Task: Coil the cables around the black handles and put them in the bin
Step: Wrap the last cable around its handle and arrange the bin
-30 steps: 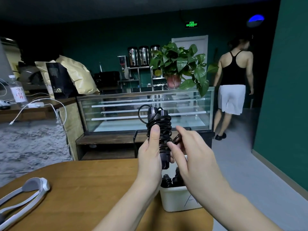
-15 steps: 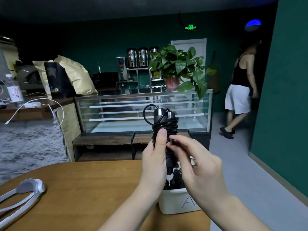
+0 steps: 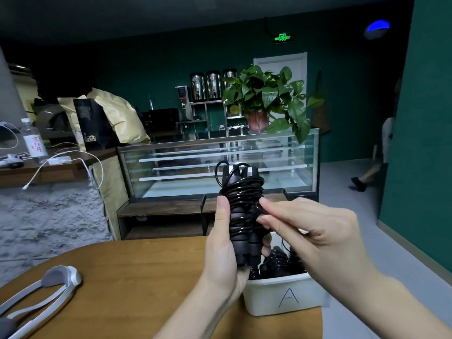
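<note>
The fingers (image 3: 265, 217) of the right hand (image 3: 318, 231) pinch the black cable (image 3: 241, 199) at the right side of the wound bundle, thumb and forefinger closed on a strand there; whether that strand is the loose tail or one of the laid turns cannot be told. The left hand (image 3: 222, 243) grips the two black handles (image 3: 245, 243) side by side and upright, thumb stretched up along their left side, its other fingers curled round behind.

Taking the white bin (image 3: 281, 296) as the landmark: the bundle is held in the air above the bin's left end, clear of it. The cable runs in many close turns round the upper half of the handles, with one small loop standing free at their tops. No long slack hangs down, so the coiling of this set looks nearly finished; what seems left is tucking or securing the end, then lowering the bundle into the bin.

Inside the bin lie several more black coiled bundles, so earlier sets appear done. The bin, marked with a letter A, stands at the right edge of the round wooden surface (image 3: 137, 270). Far to the left of the bin on that surface lies a white-and-grey headband (image 3: 49, 287). No uncoiled cables show anywhere around the bin.
</note>
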Tool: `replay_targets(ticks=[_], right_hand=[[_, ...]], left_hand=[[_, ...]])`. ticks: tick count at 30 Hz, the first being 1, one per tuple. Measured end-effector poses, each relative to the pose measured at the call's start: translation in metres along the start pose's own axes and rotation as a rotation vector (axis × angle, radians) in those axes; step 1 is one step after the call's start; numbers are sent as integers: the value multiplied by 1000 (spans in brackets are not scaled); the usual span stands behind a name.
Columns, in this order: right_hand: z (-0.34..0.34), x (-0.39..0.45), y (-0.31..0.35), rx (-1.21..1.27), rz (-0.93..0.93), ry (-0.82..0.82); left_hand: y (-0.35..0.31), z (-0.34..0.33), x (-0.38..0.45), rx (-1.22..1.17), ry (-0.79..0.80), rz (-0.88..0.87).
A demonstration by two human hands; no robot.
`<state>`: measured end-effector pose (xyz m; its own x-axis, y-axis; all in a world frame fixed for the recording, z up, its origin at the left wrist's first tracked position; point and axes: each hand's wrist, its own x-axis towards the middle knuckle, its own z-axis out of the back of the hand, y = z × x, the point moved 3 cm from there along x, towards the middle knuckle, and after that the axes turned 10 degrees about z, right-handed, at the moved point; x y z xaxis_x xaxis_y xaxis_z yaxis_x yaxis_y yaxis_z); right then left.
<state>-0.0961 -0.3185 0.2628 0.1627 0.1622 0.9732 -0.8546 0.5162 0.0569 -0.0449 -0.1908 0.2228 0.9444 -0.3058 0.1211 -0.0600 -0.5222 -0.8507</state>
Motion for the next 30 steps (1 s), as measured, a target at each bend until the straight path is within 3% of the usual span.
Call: replay_targets(ticks=[7, 11, 22, 30], right_hand=[[-3, 8, 7, -14, -132, 83], [-7, 13, 12, -124, -112, 131], [-10, 15, 18, -48, -371, 67], [-12, 19, 16, -117, -567, 314]], left_hand=[[1, 0, -1, -44, 6, 47], [-1, 1, -1, -49, 16, 27], [-2, 5, -3, 59, 26, -32], [5, 18, 0, 185, -53, -64]])
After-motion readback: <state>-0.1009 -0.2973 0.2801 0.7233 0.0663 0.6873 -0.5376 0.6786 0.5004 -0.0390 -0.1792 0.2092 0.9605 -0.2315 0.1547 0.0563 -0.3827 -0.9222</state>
